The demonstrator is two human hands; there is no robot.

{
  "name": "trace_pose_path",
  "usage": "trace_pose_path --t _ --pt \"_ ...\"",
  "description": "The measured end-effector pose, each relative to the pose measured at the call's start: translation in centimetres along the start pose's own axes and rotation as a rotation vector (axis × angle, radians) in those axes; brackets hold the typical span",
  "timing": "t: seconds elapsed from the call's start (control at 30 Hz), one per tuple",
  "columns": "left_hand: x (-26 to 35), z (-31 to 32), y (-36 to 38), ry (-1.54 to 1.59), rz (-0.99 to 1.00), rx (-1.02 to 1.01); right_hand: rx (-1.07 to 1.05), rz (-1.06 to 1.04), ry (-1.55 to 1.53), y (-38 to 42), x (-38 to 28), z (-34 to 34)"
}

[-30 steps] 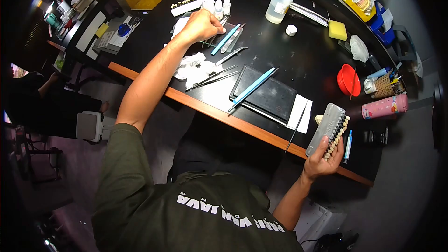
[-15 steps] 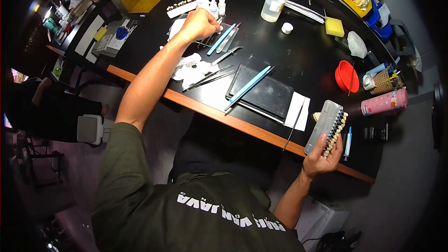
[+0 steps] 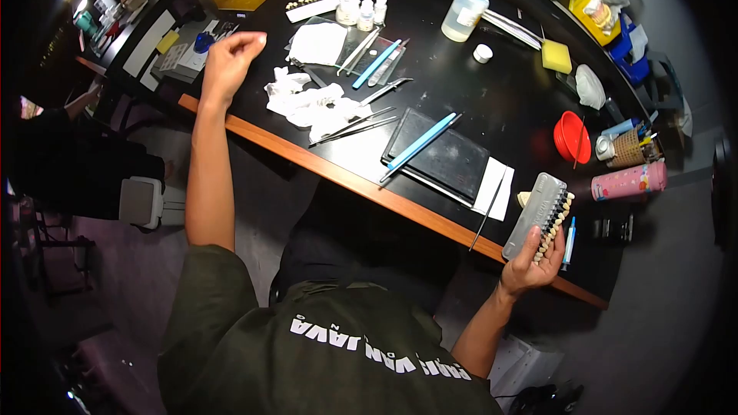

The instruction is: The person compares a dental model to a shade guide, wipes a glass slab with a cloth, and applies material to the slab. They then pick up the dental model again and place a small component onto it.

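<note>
In the head view, the person's right hand is gripping a grey shade guide beside the front edge of the dark desk, towards its right end. The thumb is lying over the lower part of the guide and the fingers are wrapping round beneath the row of tooth-shaped tabs, so the grip is staying clamped on the guide, which is slanting upward. A blue-and-white syringe is lying just beside this hand, and a piece of white paper is lying near the guide on its left, a thin dark tool crossing it.

The left hand is hovering by the left end of the desk, its fingers bent and its thumb and fingertips drawing close together; whether anything is being pinched there, I cannot tell. Crumpled white tissue and a white pad are lying nearest to it, with small white bottles standing behind the pad. Between the two hands, a flat black case is lying with a blue-handled tool resting across it, and a red bowl is sitting farther right, near a pink bottle
</note>
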State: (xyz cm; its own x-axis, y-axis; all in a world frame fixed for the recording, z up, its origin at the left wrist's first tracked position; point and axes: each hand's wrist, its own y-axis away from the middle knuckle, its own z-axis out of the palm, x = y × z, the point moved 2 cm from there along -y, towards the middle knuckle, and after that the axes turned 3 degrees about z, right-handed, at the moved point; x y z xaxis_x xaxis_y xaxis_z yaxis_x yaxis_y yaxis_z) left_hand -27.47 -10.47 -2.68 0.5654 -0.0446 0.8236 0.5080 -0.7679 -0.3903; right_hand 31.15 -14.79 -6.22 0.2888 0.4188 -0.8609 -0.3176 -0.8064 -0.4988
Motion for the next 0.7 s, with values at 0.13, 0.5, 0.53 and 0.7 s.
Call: trace_pose_path --t 0.13,0.5,0.53,0.7 --pt "-2.3 -1.5 4.5 -0.072 -0.048 0.098 -0.224 0.023 0.006 -2.8 -4.9 3.1" --pt "1.3 0.9 7.1 -0.239 0.136 0.346 -0.931 -0.692 0.404 -14.9 -18.6 36.2" --pt "1.5 0.7 7.0 -0.208 0.115 0.357 -0.934 -0.674 0.35 -14.7 -18.7 39.4" --pt "0.9 0.5 6.3 -0.135 0.119 0.349 -1.369 -0.563 0.375 -16.0 -14.1 55.4"
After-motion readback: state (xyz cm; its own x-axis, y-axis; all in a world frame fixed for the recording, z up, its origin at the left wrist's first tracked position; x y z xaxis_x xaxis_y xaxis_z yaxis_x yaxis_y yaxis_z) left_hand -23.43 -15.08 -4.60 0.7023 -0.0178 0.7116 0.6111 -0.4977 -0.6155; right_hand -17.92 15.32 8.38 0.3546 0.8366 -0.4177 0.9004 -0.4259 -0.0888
